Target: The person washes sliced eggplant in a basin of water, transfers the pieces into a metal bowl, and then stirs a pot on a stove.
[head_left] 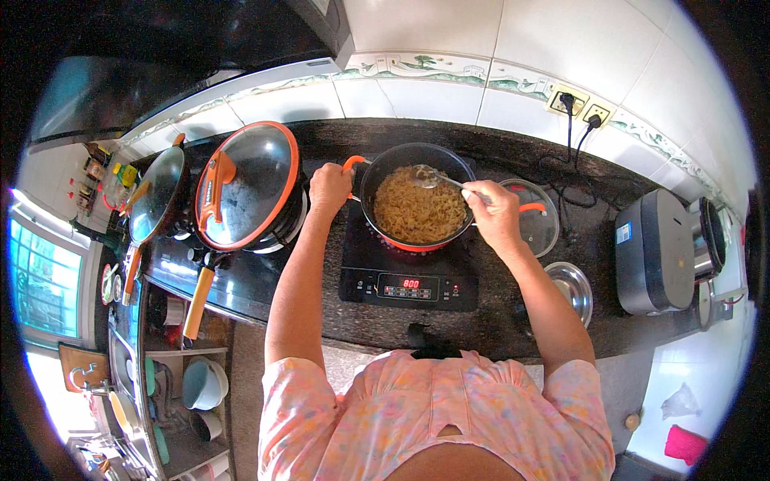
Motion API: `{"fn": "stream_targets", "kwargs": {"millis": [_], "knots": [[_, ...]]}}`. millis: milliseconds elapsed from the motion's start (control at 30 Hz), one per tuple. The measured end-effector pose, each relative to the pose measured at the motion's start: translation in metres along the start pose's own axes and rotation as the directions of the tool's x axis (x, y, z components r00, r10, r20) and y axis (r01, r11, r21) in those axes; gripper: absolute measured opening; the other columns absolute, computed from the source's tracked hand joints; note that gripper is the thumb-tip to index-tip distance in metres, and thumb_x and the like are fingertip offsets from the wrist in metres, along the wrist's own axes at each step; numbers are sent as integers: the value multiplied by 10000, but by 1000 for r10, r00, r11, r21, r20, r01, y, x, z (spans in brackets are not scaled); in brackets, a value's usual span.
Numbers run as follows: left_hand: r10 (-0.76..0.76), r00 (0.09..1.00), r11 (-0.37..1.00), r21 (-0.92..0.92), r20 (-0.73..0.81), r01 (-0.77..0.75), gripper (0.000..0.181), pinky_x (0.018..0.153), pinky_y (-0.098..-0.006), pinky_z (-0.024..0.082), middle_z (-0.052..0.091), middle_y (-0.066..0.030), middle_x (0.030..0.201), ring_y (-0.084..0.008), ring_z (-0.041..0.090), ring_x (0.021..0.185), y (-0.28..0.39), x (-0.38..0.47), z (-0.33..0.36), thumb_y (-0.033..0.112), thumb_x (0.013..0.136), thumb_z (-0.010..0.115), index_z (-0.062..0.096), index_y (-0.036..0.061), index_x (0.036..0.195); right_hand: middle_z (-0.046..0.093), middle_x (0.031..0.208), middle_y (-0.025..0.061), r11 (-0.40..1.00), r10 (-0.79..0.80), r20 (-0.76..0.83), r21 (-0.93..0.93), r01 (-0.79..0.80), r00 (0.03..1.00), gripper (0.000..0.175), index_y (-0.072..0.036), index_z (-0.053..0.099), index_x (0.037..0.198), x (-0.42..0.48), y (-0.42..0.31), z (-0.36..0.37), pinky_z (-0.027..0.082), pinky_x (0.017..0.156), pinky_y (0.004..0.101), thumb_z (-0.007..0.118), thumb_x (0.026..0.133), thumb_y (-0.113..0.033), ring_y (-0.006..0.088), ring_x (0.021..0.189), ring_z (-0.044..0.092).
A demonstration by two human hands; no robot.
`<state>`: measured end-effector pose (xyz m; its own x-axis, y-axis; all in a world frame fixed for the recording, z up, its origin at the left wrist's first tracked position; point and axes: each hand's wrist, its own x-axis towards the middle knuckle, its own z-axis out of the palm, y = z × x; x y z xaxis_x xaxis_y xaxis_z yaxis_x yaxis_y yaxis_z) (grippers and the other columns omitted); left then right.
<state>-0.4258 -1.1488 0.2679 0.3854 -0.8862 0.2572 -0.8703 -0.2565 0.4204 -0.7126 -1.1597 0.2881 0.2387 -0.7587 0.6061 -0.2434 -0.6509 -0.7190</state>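
Note:
A dark-lined pot (368, 211) with an orange outside stands on a black induction cooktop (361, 252) whose red display is lit. Cooked food (415, 210), yellowish-brown and in fine pieces, fills its lower part. At the pot's left side, my left hand (331, 187) grips its orange-topped loop handle. From the right, my right hand (494, 211) holds a metal spoon (445, 178) by its handle, with the bowl of the spoon over the food near the far part of the pot. The right pot handle is mostly hidden by my right hand.
Right of the pot lie a glass lid (544, 231) with an orange handle and a metal bowl (571, 288). A grey appliance (652, 252) stands farther right. Black cords (570, 132) run from wall sockets. At left, a wok (289, 204) under a glass lid (258, 180) and another lidded pan (159, 192) sit on the stove.

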Motion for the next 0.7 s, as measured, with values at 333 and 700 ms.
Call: {"fn": "stream_targets", "kwargs": {"millis": [333,700], "knots": [[-62,991,998,10,116,62,297,653,-422,445,582,-196,716,-351,563,729,9,-2,-9,281,748,537,604,-7,717,591,711,118,742,441,-19,569,-353,897,149,52,558,873,-7,-17,-40,471,506,207,570,780,-64,116,550,558],[-92,985,996,-6,147,94,306,661,-422,442,582,-197,726,-352,562,730,8,0,-9,288,749,531,607,-8,734,576,775,125,910,-401,20,-109,401,916,161,-3,564,815,-42,-40,-28,469,618,303,596,665,46,250,681,577]]}}
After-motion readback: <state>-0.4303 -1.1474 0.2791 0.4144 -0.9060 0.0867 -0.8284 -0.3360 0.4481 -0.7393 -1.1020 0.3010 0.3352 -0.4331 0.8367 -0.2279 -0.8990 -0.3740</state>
